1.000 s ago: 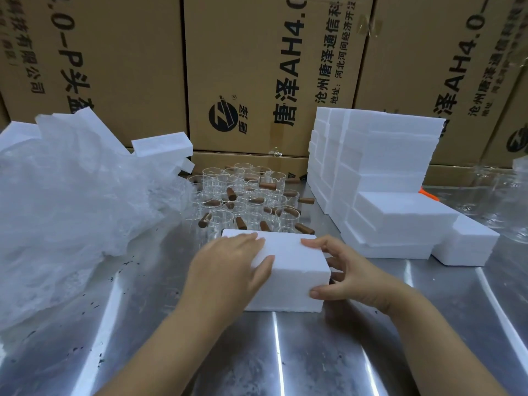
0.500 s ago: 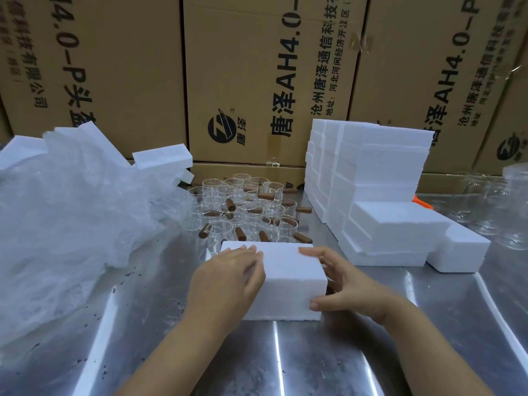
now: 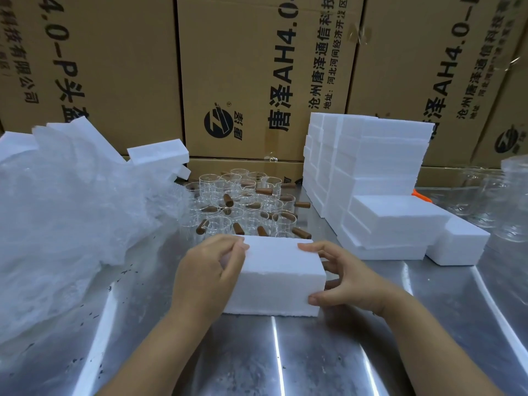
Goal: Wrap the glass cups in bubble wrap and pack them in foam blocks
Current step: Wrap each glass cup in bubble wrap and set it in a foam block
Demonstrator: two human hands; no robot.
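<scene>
Head view, left to right: a big crumpled heap of bubble wrap [image 3: 65, 212] fills the left side of the shiny metal surface [image 3: 285, 361]. Loose foam pieces [image 3: 158, 152] lie at the heap's back edge, against the printed cardboard boxes [image 3: 243, 67] that wall off the rear. Just right of the heap, a cluster of glass cups [image 3: 243, 201] with brown handles stands upright and bare, packed close together near the boxes.

In front of the cups, the left hand [image 3: 205, 272] grips the left end of a white foam block [image 3: 280, 267], its fingers curled over the top edge and its palm against the side. The block sits in the middle of the surface, its lower edge on the metal and its long side facing the camera. Whether anything is inside it cannot be told. The right hand [image 3: 348, 281] holds the block's right end, with the forefinger laid along the top far edge, the thumb pressed at the near corner, and the other fingers bent round the end face.

Further right rises a stepped stack of foam blocks [image 3: 371, 172], tallest at the back, with a single block [image 3: 457, 247] touching its low right end. At the far right edge stand clear glass jars [image 3: 508, 201], blurred and partly cut off.
</scene>
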